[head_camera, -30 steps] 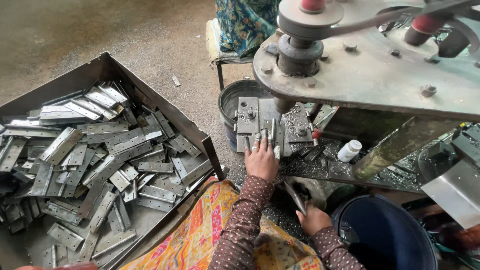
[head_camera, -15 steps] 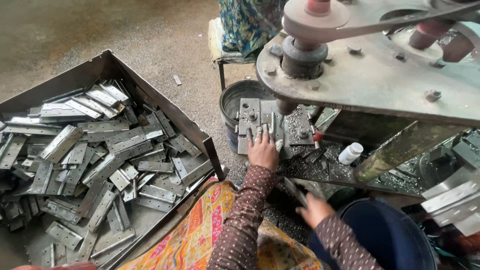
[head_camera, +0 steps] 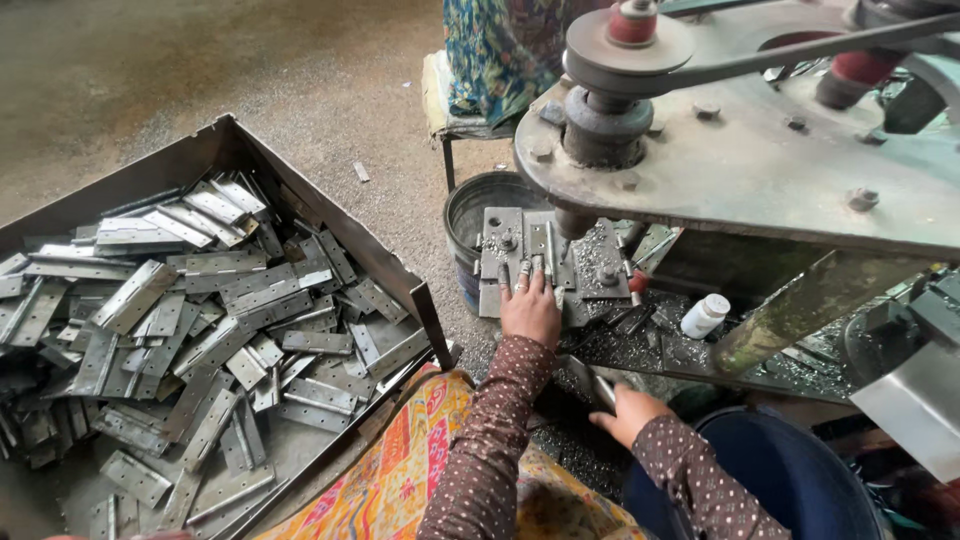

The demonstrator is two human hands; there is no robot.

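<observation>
My left hand (head_camera: 530,305) lies flat with fingers spread on the grey metal jig plate (head_camera: 600,270) under the drill spindle (head_camera: 575,222), pressing on a narrow metal piece (head_camera: 550,255) there. My right hand (head_camera: 625,412) sits lower, near my lap, closed around a flat metal hinge piece (head_camera: 603,388). Both arms wear brown dotted sleeves. Above the plate hangs the machine's heavy grey head with a pulley (head_camera: 628,45) and belt.
A big metal tray (head_camera: 395,275) at the left holds several loose hinge plates (head_camera: 200,310). A dark bucket (head_camera: 475,215) stands behind the jig, a blue tub (head_camera: 790,470) at lower right, a small white bottle (head_camera: 703,316) amid metal shavings. Another person's patterned clothing (head_camera: 500,55) shows at the top.
The view has shifted a little. My left hand stays on the jig plate with its fingers pushed slightly further forward; my right hand holds its piece in about the same place.
</observation>
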